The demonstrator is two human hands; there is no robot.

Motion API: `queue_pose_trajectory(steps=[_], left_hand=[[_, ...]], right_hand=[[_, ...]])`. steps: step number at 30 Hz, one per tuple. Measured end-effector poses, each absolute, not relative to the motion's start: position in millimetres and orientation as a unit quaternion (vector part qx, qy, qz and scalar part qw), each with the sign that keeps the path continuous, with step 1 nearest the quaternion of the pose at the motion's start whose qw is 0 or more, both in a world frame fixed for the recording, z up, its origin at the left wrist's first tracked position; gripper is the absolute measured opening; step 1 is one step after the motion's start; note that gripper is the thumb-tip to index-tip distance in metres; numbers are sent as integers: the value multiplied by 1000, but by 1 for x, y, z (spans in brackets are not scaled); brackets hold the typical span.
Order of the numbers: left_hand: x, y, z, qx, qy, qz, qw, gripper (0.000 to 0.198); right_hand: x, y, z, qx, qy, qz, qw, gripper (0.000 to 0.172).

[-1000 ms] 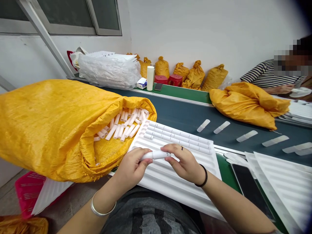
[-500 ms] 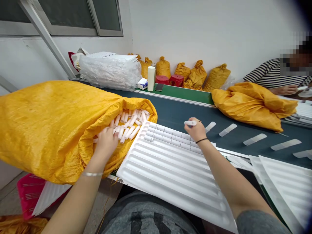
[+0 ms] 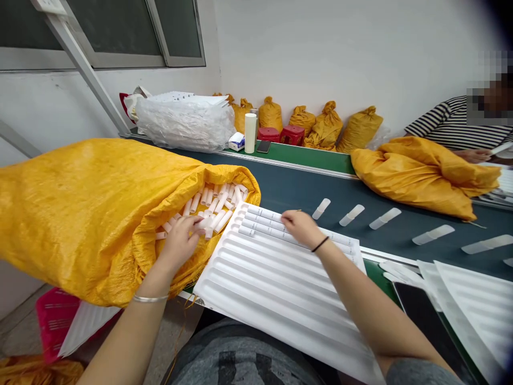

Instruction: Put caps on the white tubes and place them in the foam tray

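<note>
White wall and a dark window frame stand behind a long bench with a dark belt and green edges, seen from the head camera. On its near left lies a big yellow sack, mouth open toward the person and full of short white tubes. The left hand is at that mouth, fingers bent down onto the tubes; whether it grips one I cannot tell. Just beside the sack a white ridged tray lies with tubes lined up in its far grooves. The right hand rests palm down on those filled rows, fingers loosely curled, and what it holds is hidden. Past the tray, pale pieces lie spaced along the belt. Farther right sit a second sack and a co-worker's striped sleeve
</note>
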State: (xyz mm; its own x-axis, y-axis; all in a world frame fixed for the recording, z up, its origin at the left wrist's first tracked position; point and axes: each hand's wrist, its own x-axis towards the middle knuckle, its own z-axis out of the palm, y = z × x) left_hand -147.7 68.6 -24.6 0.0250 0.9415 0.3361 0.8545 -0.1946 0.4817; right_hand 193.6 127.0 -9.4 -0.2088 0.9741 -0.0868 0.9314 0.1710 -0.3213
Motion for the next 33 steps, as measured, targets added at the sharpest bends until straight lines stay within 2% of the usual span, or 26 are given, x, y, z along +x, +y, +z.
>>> queue_pose_trajectory(steps=[5, 9, 13, 15, 18, 20, 23, 29, 33], left_hand=[[-111, 34, -4, 761, 476, 422, 130, 20], [-102, 20, -4, 702, 465, 491, 225, 21], [-96, 12, -7, 497, 439, 634, 397, 49], [-88, 8, -6, 413, 415, 663, 467, 60], [-75, 5, -4, 358, 392, 661, 530, 50], [-70, 4, -5, 363, 391, 653, 538, 41], [-69, 1, -8, 426, 433, 603, 517, 35], [-71, -13, 6, 586, 509, 418, 472, 45], [-67, -18, 13, 683, 504, 386, 362, 36]], right_hand=[[106, 114, -41, -532, -824, 167, 100, 14], [98, 114, -37, -526, -821, 163, 148, 14], [117, 88, -13, -495, -819, 199, 211, 21], [127, 68, -3, -433, -806, 307, 262, 19], [140, 43, 4, -305, -705, 519, 375, 22], [149, 33, 8, -287, -654, 557, 425, 26], [165, 27, 15, -325, -669, 493, 451, 27], [189, 25, 34, -337, -810, 303, 371, 25], [190, 21, 36, -322, -847, 263, 330, 26]])
